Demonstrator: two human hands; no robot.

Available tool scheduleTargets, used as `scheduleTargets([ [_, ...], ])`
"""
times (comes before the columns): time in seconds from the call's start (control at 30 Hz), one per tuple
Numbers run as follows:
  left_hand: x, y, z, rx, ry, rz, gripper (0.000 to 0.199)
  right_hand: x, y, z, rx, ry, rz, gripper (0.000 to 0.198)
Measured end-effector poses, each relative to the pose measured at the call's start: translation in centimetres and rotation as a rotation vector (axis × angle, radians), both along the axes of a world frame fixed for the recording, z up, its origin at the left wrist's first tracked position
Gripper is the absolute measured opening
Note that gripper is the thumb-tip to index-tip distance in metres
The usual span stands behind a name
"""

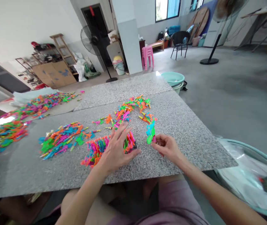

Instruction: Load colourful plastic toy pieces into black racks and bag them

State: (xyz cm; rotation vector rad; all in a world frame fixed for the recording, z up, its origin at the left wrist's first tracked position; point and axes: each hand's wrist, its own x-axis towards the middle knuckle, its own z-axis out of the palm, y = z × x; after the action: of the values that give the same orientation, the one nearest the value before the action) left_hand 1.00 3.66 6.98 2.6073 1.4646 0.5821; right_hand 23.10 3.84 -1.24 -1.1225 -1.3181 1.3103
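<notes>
My left hand (117, 148) is spread over a dense row of small bright plastic pieces (95, 150), standing packed together in a dark holder (135, 145). Its thumb reaches toward the holder's right end. To the right, my right hand (167, 146) pinches a few small plastic pieces (150, 132), green and blue with a bit of pink, just above the stone tabletop. Their exact kind is too small to make out. A loose curved heap of similar pieces (124, 111) lies beyond both hands.
A separate pile (63, 139) lies left of the holder, and larger heaps (39, 104) cover the far left. The grey speckled table (182, 125) ends close to my lap. A basket with plastic bags (248, 175) stands at the right, a turquoise basin (173, 78) past the far corner.
</notes>
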Motion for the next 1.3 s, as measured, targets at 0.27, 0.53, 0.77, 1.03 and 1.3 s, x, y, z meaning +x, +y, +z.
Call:
scheduleTargets([
  [0.27,8.3,-4.3,-6.1,-0.072,-0.433,0.221,0.028,0.8,-4.9,1.4,-0.067,0.162,-0.008,0.038],
  [0.53,10.7,-6.6,-11.0,-0.246,-0.477,0.272,0.056,0.8,-5.6,-1.0,0.006,-0.168,-0.133,0.037],
  [0.77,11.2,-8.1,-10.5,-0.408,-0.683,0.208,0.035,2.0,-6.2,-1.6,0.240,-0.769,-0.025,0.024],
  [1.03,11.2,-7.2,-10.4,-0.634,-1.059,0.184,0.050,2.3,-6.8,0.6,0.245,-0.655,0.103,0.040],
  [1.3,10.8,-6.8,-11.2,-0.622,-1.073,0.219,0.043,3.3,-6.9,-2.1,0.104,-0.394,0.035,0.045],
])
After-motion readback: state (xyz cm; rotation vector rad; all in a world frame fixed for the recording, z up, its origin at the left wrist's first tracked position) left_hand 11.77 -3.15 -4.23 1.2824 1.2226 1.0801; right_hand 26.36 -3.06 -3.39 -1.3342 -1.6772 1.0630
